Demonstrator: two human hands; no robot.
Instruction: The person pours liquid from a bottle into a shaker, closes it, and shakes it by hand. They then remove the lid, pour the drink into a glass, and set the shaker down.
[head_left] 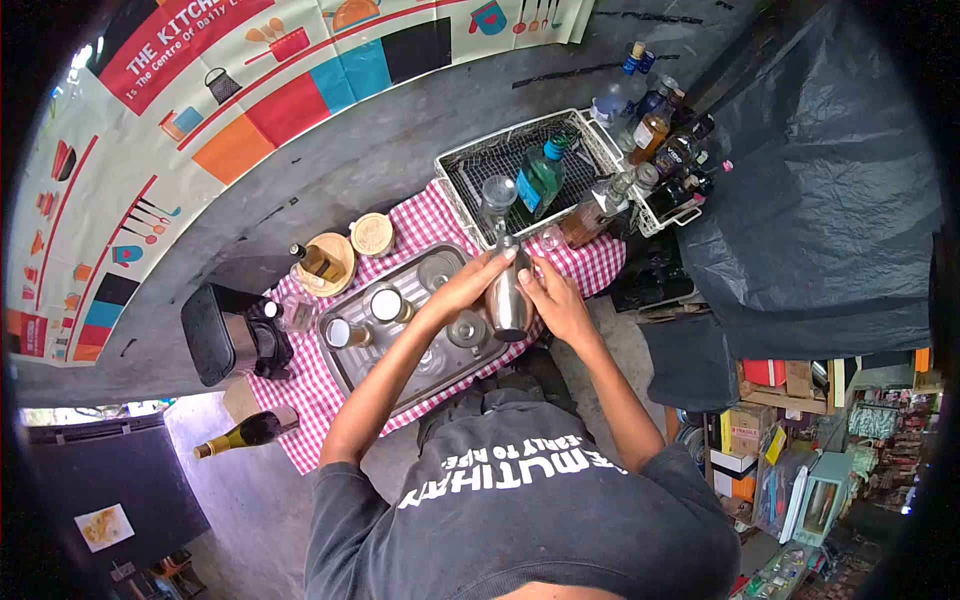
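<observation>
A metal cocktail shaker (510,305) is in front of my chest, held slightly tilted between both hands. My left hand (478,280) grips it near its narrow top, with the thumb along the side. My right hand (558,300) is closed around the other side, its far fingers partly hidden behind the metal. Just beyond the shaker's top stands a clear glass (498,195). Beneath my left forearm lies a grey serving tray (370,385), which carries upturned-looking glasses (466,330) and two white-topped jars (390,305).
A wire rack (475,165) holds a teal-green bottle (541,178). Beside it stand a square decanter (590,215) and several liquor bottles (650,130). Leftward on the checked cloth (315,435) are a wine bottle (250,430), a black container (215,335) and a small dark bottle (318,262).
</observation>
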